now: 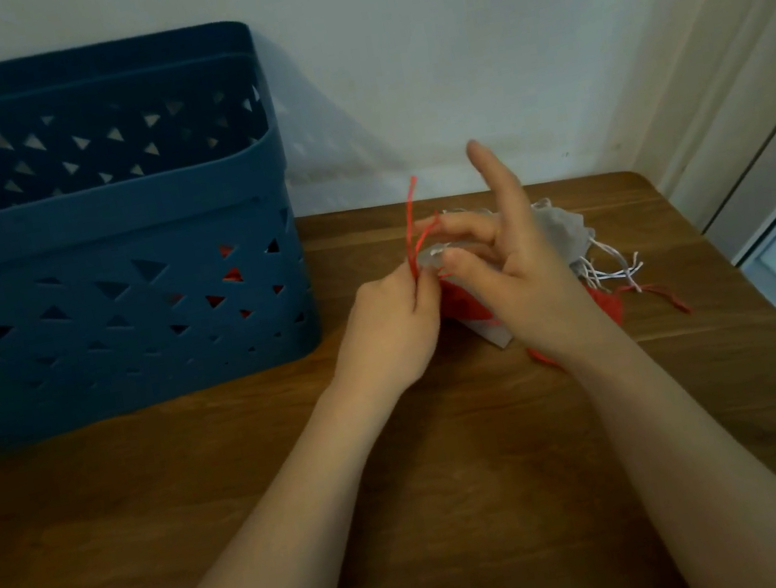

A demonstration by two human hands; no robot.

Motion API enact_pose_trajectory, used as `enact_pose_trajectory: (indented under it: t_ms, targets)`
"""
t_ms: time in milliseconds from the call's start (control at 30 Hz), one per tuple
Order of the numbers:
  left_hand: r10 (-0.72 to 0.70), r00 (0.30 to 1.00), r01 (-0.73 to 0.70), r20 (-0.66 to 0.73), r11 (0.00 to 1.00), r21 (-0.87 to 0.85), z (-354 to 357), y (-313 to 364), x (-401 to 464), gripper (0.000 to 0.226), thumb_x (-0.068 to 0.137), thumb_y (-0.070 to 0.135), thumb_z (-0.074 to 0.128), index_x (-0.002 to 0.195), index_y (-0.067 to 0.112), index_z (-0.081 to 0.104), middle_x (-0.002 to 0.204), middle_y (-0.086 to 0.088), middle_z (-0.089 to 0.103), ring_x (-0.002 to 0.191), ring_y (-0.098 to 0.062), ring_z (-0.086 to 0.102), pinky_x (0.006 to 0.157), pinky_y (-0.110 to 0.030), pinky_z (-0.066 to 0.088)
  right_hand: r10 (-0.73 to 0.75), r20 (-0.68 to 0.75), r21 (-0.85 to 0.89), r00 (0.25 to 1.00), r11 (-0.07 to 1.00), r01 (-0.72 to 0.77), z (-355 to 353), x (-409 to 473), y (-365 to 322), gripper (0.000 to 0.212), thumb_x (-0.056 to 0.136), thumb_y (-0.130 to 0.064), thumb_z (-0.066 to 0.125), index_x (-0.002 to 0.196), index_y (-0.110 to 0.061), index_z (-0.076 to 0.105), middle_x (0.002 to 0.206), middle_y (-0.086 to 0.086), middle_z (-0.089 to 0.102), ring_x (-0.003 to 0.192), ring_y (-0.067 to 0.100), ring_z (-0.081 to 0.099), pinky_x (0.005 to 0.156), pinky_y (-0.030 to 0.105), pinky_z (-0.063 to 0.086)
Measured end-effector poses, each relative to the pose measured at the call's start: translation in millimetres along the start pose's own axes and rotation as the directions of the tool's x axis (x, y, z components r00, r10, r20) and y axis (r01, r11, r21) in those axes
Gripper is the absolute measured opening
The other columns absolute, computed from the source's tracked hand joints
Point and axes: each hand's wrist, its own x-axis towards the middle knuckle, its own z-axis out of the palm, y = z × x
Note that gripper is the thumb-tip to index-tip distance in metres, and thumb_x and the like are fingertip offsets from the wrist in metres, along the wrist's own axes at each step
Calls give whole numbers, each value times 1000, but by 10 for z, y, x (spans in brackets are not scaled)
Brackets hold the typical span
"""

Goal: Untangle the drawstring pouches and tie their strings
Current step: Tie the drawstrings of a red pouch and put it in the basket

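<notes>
Two hands are working here: the left hand point(393, 321) is pinching a red string point(413, 234), and the right hand point(511, 269) is gripping a red pouch point(461, 305), index finger sticking up. Pouches point(565, 235) are piling behind, too tangled to count. One blue basket point(122, 295) is sitting on the surface point(407, 494), something red showing inside.

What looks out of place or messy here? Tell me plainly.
The pouches lie in a jumbled heap behind the right hand, white strings splayed loose and red strings trailing over the table. Nothing looks damaged or spilled. The left hand pinches one red string.
</notes>
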Motion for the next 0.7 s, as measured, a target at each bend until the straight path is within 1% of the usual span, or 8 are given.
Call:
enact_pose_trajectory:
  t_ms: [67,133,167,300,433,567,600,700]
  targets:
    - [-24,1000,23,-6,999,-27,-16,12,14,37,102,25,34,66,25,44,62,4,51,58,-12,50,55,-27,37,39,5,-165,999,986,-38,-41,2,42,55,91,-9,56,135,-34,34,113,-6,61,103,6,59,91,29,49]
    - [-50,999,49,-2,998,-43,-26,31,16,38,102,25,35,65,26,44,62,6,50,56,-6,48,51,-17,33,46,33,-339,998,940,-32,-37,10,77,30,90,-10,57,118,-23,58,105,-8,61,97,4,57,85,27,49]
    - [-73,997,74,10,996,-56,-29,30,18,38,102,27,34,66,26,46,62,7,51,56,-4,48,51,-15,34,45,39,-382,998,924,-27,-19,7,90,22,90,-12,57,108,-21,64,101,-7,62,93,5,57,82,27,49]
    - [-175,981,184,88,976,-117,-58,7,27,41,101,32,35,68,18,55,57,3,57,54,-8,55,61,-27,44,66,-53,-464,996,882,-83,-27,14,119,6,88,-17,60,88,-17,66,86,-5,64,81,5,56,74,23,47]
    - [-235,962,268,138,905,-330,-91,17,33,33,99,26,43,76,14,63,60,4,60,55,-7,57,55,-19,44,22,-94,-311,995,949,-50,-64,14,25,15,84,-10,65,78,-24,64,72,-11,63,71,2,60,65,20,49]
    - [-264,939,328,219,876,-354,-111,-46,38,29,98,26,45,82,17,68,63,5,62,59,-7,56,60,-25,46,141,162,-216,977,971,-104,-12,-7,12,15,79,-6,70,81,-19,64,73,-1,67,69,10,62,67,24,53]
    - [-258,938,328,233,880,-343,-121,-60,35,29,98,26,46,81,19,68,64,5,61,60,-7,55,61,-25,46,143,181,-201,973,974,-106,1,-11,20,16,80,-7,70,82,-21,63,73,-3,66,68,10,62,66,24,52]
    - [-244,943,317,226,867,-385,-159,-69,37,27,97,24,48,76,19,64,60,6,56,56,-5,50,57,-20,43,109,64,-136,992,986,-100,-19,-9,23,16,88,-11,59,91,-27,58,72,-8,62,63,4,58,59,19,49]
